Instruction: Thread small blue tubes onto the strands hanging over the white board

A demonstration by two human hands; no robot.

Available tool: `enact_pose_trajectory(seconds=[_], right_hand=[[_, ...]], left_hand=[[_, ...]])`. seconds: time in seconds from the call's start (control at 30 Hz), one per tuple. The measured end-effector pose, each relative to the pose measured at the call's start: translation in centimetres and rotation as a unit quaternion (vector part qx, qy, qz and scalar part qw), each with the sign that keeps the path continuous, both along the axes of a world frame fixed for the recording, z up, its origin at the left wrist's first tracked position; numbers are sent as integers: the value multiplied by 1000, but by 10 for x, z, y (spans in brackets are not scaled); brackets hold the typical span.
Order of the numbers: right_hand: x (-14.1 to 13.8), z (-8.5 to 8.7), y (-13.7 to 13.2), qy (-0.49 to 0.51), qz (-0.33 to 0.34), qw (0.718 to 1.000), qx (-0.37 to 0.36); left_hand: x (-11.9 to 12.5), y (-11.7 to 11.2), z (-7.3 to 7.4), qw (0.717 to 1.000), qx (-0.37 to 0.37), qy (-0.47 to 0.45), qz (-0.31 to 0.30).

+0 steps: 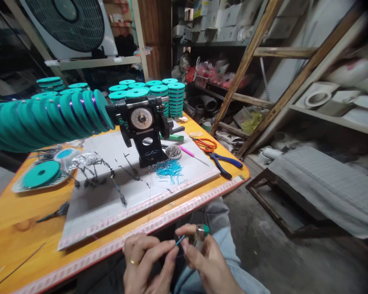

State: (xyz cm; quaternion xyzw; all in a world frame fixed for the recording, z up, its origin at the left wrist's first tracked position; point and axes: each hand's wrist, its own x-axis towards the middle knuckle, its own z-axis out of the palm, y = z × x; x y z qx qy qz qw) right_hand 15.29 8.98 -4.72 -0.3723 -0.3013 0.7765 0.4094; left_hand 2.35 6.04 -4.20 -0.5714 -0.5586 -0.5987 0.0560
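Over my lap, in front of the table's near edge, my left hand (150, 261) pinches a thin blue tube (180, 240) between thumb and fingertips. A gold-coloured ring is on one finger. Close beside it, my right hand (207, 261) is curled around what looks like a lighter (201, 232), with a metal top and a green end. The right thumb and index finger are near the far end of the blue tube; whether they touch it I cannot tell. On the white board (178, 198) beyond lie many similar blue pieces (171, 170) in a pile.
A black winding machine (144, 130) with a dial carries a row of green spools (49, 118). Around it are a dish of small metal parts (173, 152), a pink-handled needle tool (188, 151), orange scissors (205, 144) and blue-handled pliers (223, 163). A wooden ladder (248, 65) leans at right.
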Motion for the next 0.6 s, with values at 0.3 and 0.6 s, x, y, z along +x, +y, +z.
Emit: enact_pose_trajectory(seconds=[0.3, 0.6], right_hand=[[-17, 22, -1, -60, -38, 980, 185], [-14, 45, 7, -183, -29, 883, 431]], left_hand=[[8, -5, 6, 990, 39, -132, -18], [6, -12, 4, 980, 23, -194, -24]])
